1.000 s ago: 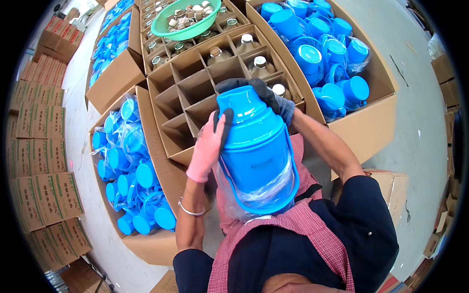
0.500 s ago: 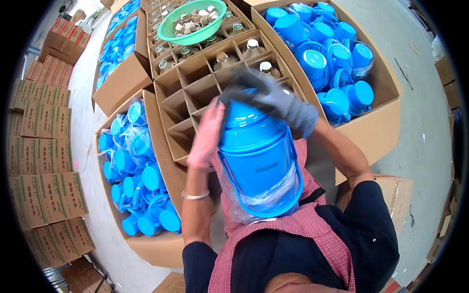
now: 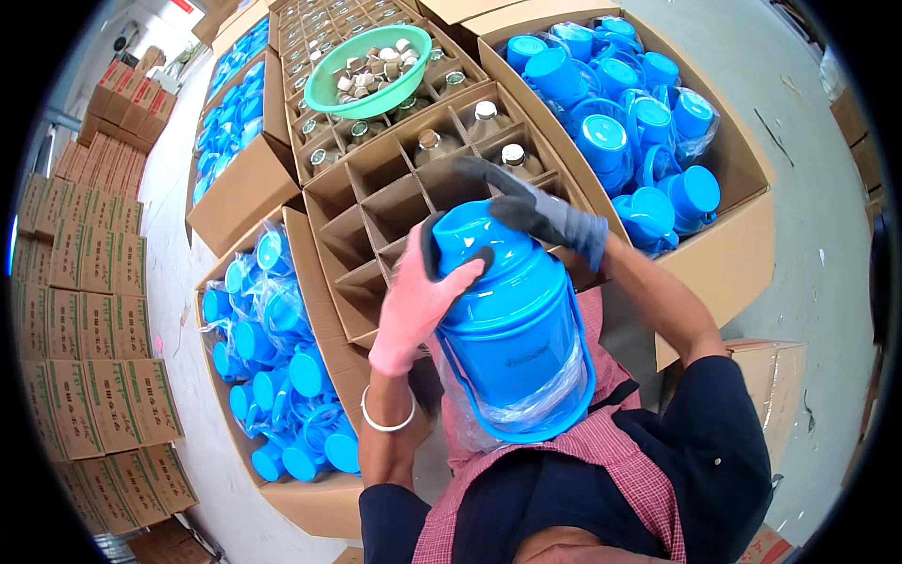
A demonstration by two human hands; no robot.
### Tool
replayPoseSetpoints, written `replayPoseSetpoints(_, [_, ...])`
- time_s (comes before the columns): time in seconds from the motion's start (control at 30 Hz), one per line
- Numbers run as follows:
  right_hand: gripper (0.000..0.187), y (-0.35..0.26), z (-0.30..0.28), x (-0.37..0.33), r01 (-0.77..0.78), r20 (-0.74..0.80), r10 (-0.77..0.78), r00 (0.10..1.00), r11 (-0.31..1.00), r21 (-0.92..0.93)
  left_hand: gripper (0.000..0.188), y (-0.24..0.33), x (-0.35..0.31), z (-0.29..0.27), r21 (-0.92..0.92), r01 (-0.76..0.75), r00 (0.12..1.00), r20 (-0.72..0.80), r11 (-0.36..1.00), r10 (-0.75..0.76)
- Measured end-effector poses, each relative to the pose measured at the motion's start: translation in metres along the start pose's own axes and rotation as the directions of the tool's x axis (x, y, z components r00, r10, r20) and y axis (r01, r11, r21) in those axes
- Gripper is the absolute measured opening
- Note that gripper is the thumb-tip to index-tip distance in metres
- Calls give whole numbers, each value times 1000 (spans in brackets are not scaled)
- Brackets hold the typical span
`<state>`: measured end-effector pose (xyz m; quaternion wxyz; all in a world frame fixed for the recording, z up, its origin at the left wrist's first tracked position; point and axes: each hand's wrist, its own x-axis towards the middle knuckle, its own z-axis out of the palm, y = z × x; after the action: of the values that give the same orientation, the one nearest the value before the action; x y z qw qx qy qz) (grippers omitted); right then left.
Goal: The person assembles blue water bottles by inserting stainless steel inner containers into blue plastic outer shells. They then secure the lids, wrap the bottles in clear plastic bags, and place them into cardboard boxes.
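A large blue plastic thermos jug (image 3: 512,329) with a long blue handle stands against my apron, clear plastic film bunched round its lower part. My left hand (image 3: 427,291), in a pink glove with dark fingertips, wraps the jug's narrow top from the left, thumb across its front. On the other side, my right hand (image 3: 545,211) wears a grey and black glove. Its fingers are stretched apart, the lower ones against the top's right edge. Just beyond is a divided carton (image 3: 343,263) holding several capped bottles (image 3: 435,147) in its far cells.
A green basin (image 3: 324,91) of small stoppers sits on more bottles in the back carton. Cartons of blue jugs flank me: one at right (image 3: 723,254), one at near left (image 3: 329,503). Stacked brown boxes (image 3: 75,329) line the far left.
My left hand has closed round the jug's top with its thumb in front. The right hand has spread its fingers, uncovering more of the top. The view has shifted slightly.
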<state>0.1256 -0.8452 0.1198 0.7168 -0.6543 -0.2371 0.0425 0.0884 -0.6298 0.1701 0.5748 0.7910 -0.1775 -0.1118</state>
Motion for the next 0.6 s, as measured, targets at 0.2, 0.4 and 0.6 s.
replayPoseSetpoints(0.2, [77, -13, 14, 6, -207, -34, 205, 978, 976, -63, 45, -40, 13, -23, -51, 70, 997, -13, 996, -70])
replayPoseSetpoints(0.4, [80, 21, -22, 6, -176, 3, 177, 984, 982, 71, 43, 32, -4, -12, 224, 179, 984, -50, 958, -172])
replayPoseSetpoints(0.6, [73, -7, 10, 7, 1, -75, -11, 997, 991, -132, 76, -1, 12, -12, -416, 316, 946, 203, 853, -252])
